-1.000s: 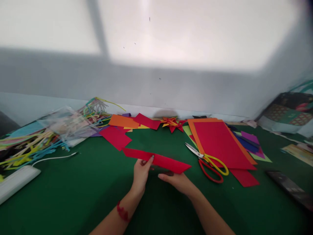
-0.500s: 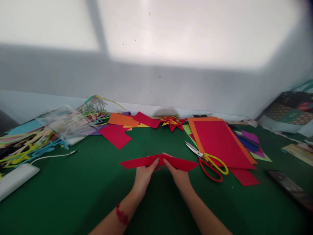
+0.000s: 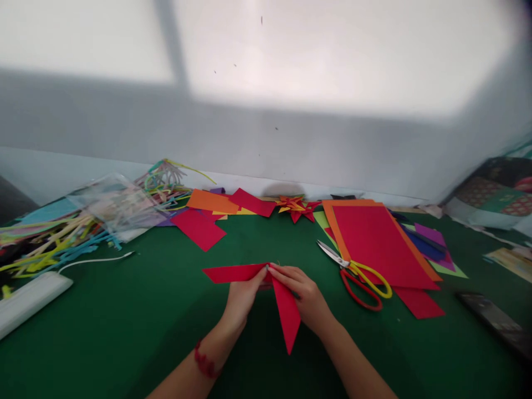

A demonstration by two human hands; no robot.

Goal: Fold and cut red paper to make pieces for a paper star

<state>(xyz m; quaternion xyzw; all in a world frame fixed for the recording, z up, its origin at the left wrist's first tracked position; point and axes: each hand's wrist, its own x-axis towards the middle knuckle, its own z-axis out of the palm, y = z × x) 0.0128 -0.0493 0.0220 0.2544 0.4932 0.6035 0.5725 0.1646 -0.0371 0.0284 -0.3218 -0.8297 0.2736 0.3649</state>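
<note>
Just above the green table, close to me and near the middle, my left hand pinches a folded red paper strip at its bend, a red bracelet on that wrist. My right hand pinches beside it, fingertips meeting at the crease; one end of the strip points left, the other hangs towards me. Near right lies a phone, its screen too blurred to read; near left, a white block with a cable. Farther right, scissors rest partly on a red sheet over orange paper. Far left, a clear plastic bag lies among fuzzy stems; I cannot tell which are inside. Folded paper stars sit at the far middle. Far right stands a patterned bag, something pinkish-red at its top, its markings too blurred to make out.
</note>
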